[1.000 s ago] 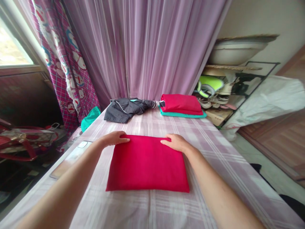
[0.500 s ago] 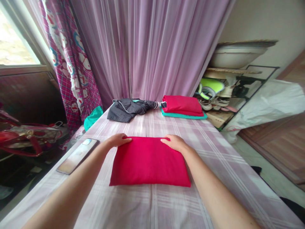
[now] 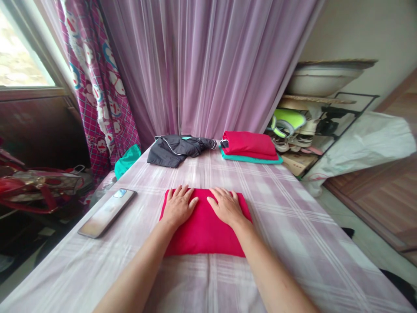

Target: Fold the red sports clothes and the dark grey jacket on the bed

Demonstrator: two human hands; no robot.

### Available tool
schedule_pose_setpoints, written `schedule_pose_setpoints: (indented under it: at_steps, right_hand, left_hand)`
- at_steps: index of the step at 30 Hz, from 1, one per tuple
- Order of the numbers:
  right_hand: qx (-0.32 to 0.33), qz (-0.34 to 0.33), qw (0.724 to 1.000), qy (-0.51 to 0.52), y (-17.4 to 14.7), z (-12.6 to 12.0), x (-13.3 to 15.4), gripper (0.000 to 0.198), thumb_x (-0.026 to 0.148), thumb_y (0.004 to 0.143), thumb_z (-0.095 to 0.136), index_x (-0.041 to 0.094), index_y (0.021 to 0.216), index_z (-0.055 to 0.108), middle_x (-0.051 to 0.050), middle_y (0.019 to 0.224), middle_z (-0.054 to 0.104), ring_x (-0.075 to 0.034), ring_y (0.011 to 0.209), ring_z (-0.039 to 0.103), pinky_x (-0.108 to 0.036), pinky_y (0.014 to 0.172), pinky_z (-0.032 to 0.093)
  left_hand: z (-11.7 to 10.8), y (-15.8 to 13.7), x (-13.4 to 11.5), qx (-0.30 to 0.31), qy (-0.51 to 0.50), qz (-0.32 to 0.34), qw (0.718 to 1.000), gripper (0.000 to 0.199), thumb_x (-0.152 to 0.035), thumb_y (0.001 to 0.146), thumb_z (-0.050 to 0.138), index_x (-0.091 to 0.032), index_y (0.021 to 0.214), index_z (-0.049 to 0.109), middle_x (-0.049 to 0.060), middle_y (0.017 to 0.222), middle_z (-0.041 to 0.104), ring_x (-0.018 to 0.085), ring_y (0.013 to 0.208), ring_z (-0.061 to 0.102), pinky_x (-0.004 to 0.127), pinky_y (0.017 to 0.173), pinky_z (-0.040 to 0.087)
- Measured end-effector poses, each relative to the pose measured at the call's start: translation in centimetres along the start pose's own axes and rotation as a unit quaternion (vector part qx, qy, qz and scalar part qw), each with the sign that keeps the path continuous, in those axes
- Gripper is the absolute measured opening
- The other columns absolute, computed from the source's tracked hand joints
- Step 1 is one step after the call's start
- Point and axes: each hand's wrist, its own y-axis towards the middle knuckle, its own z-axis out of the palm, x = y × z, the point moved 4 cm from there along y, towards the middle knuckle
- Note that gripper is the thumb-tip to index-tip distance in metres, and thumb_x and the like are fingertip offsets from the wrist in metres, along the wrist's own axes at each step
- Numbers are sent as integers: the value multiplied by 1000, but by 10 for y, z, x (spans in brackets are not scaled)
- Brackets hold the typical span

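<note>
A folded red garment (image 3: 205,237) lies as a flat rectangle on the table in front of me; its exact kind does not show. Flat on its far left part rests my left hand (image 3: 180,206), fingers spread. My right hand (image 3: 227,206) lies the same way on the far right part, palm down. Between the two thumbs a strip of red cloth shows. Both forearms cover the garment's near corners in part.
A phone (image 3: 107,213) lies on the checked tablecloth (image 3: 137,252) at left. Farther back are a dark garment with white piping (image 3: 179,150) and a folded red and teal stack (image 3: 250,147). A curtain (image 3: 202,65) hangs behind; a shoe rack (image 3: 325,104) stands at right.
Both hands have moved inward from the garment's far corners, where they gripped its edge, and now lie flat on top with fingers spread.
</note>
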Motion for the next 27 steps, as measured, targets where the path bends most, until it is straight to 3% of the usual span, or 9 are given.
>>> schedule_pose_setpoints:
  at_steps: [4, 8, 11, 15, 18, 22, 27]
  right_hand:
    - [-34, -5, 999, 23, 2, 0, -7, 40, 36, 99, 41, 26, 132, 59, -9, 141, 59, -24, 131, 50, -55, 112, 28]
    - [-109, -36, 991, 66, -1, -3, -19, 35, 30, 96, 45, 21, 120, 68, -9, 129, 67, -22, 120, 59, -44, 108, 39]
    - [-176, -53, 980, 79, -17, -4, -39, 34, 28, 94, 45, 20, 114, 71, -10, 122, 70, -22, 115, 62, -40, 104, 45]
    - [-245, -5, 966, 81, -55, 1, -75, 39, 30, 95, 38, 20, 116, 70, -10, 123, 69, -22, 115, 63, -38, 103, 48]
    - [-230, 73, 969, 59, -81, 6, -96, 42, 34, 95, 39, 17, 120, 68, -13, 120, 70, -24, 109, 65, -39, 97, 51]
    - [-176, 162, 971, -17, -96, 2, -105, 37, 41, 91, 49, 18, 104, 75, -16, 124, 67, -31, 112, 62, -47, 99, 47]
    - [-137, 161, 977, -12, -96, 4, -101, 33, 37, 92, 48, 21, 81, 76, -13, 125, 67, -30, 122, 56, -45, 103, 43]
  left_hand:
    - [3, 3, 9, -16, -28, 7, 999, 47, -47, 98, 39, -26, 136, 57, 9, 148, 52, 31, 140, 42, 57, 114, 29]
    - [6, 8, 22, -54, -99, 19, 993, 42, -41, 98, 38, -25, 129, 62, 8, 142, 58, 28, 136, 47, 54, 113, 33]
    - [9, 6, 38, -86, -171, 41, 981, 42, -37, 97, 36, -21, 124, 64, 10, 136, 63, 24, 129, 54, 47, 112, 38]
    - [13, -17, 69, -124, -229, 33, 965, 47, -40, 93, 36, -17, 124, 63, 11, 137, 62, 22, 129, 55, 42, 113, 41]
    - [16, -42, 92, -140, -225, -36, 963, 50, -43, 93, 35, -18, 128, 61, 10, 136, 63, 22, 125, 59, 40, 109, 45]
    - [15, -70, 107, -123, -130, -119, 977, 51, -53, 89, 40, -18, 114, 69, 12, 127, 68, 30, 125, 57, 48, 112, 40]
    - [10, -86, 103, -45, -92, -188, 977, 44, -53, 90, 41, -27, 104, 73, 5, 136, 63, 30, 135, 47, 53, 111, 35]
